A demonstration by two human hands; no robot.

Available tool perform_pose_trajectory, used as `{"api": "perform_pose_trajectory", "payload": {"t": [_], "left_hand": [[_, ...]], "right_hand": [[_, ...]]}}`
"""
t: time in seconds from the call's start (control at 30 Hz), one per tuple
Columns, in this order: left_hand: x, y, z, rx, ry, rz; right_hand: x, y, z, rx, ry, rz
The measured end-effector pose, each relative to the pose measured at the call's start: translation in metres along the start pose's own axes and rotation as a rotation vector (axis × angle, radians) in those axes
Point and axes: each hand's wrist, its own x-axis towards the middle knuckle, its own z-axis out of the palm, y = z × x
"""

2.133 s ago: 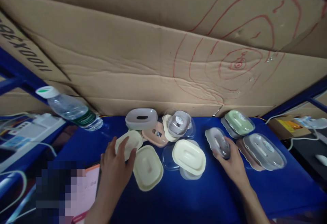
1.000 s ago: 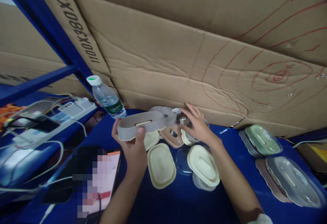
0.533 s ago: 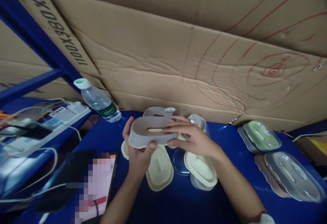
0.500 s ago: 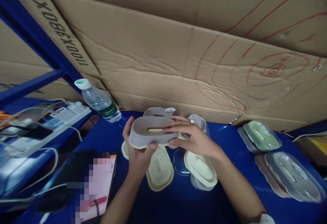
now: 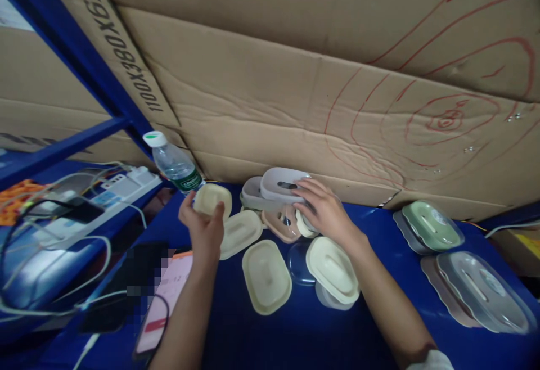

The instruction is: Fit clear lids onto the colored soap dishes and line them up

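Note:
My left hand [image 5: 203, 229] is closed round a small cream plastic tray [image 5: 214, 197], thumb on one side and fingers on the other. At the back, my right hand [image 5: 324, 206] grips the right end of a pale grey oval plastic box [image 5: 274, 181] with a slot in its base. That box rests on or against another grey one [image 5: 252, 190]. Below them lie a pinkish-brown slotted piece [image 5: 282, 226], a long cream tray [image 5: 242, 235] and a cream rounded tray [image 5: 266, 277]. A cream lid [image 5: 332, 266] sits tilted over a clear container [image 5: 335, 297].
A water bottle [image 5: 175, 165] stands back left, near a power strip [image 5: 122, 190] with tangled cables. A phone [image 5: 162, 308] lies front left. To the right are a green lidded box [image 5: 432, 224] and a grey lidded box [image 5: 485, 288]. Cardboard [image 5: 253, 77] walls the back.
The grey box, earlier held in both hands, has moved back with my right hand. My left hand has shifted left and up with the cream tray. The view has turned slightly left.

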Motion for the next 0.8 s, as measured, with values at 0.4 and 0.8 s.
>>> {"api": "perform_pose_trajectory", "payload": {"t": [0.4, 0.8], "left_hand": [[-0.036, 0.037, 0.008, 0.260, -0.285, 0.261], [-0.105, 0.087, 0.019, 0.175, -0.677, 0.847]], "right_hand": [[-0.096, 0.014, -0.048, -0.219, 0.296, 0.345], [-0.199, 0.051, -0.040, -0.432, 0.165, 0.543]]}}
